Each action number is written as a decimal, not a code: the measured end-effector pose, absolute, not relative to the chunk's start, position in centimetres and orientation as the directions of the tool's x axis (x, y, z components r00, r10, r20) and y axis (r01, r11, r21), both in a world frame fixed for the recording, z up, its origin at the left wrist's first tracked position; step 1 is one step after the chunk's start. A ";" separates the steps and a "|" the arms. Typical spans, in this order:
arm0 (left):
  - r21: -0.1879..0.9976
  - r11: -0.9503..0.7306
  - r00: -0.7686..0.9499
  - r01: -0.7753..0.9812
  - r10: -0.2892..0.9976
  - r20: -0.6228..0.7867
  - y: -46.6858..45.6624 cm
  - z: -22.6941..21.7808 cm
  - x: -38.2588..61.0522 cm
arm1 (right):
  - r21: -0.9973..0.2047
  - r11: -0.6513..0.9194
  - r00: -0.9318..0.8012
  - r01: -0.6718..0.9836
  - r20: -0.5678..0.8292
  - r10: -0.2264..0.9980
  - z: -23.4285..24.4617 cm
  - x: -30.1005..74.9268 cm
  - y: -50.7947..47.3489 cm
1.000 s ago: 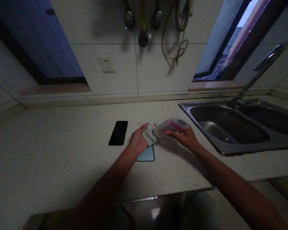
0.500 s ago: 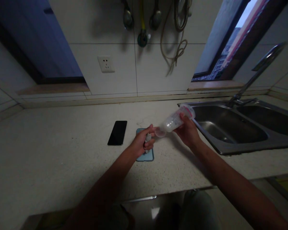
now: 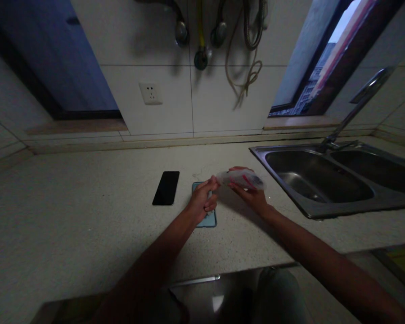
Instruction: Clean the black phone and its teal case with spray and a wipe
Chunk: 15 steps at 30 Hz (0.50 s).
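My right hand (image 3: 254, 198) is wrapped round a translucent plastic bottle (image 3: 245, 179) with pink marks, lying nearly level above the counter. The bottle's left end meets the thumb and forefinger of my left hand (image 3: 202, 198); whether they pinch it is unclear. Curled in the other left fingers is a small whitish-grey thing (image 3: 209, 194), mostly hidden, its kind unclear. Beneath the left hand lies a light blue phone case (image 3: 207, 221), partly covered. A black phone (image 3: 166, 188) rests on the counter to the left of it.
The speckled pale counter (image 3: 87, 193) runs along a tiled wall. At the right is a double steel sink (image 3: 315, 175) with a tall tap (image 3: 354, 105). A socket (image 3: 150, 93) and hanging hoses (image 3: 253, 27) are on the wall.
My right hand has moved left and down, tipping the bottle from a slant to nearly level. A round clear piece seen by the left fingertips no longer shows. The left hand stays almost in place.
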<state>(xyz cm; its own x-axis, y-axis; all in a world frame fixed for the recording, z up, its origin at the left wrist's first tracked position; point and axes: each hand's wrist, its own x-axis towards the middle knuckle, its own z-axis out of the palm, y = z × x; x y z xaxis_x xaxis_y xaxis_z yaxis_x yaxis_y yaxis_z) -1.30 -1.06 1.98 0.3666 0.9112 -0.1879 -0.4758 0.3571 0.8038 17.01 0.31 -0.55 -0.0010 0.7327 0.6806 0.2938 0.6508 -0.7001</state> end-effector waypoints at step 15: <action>0.948 0.010 0.223 -0.318 0.973 0.064 0.1 1.8 -2.4 | -0.818 0.399 0.285 0.415 0.533 0.796 1.3 20.9 3.0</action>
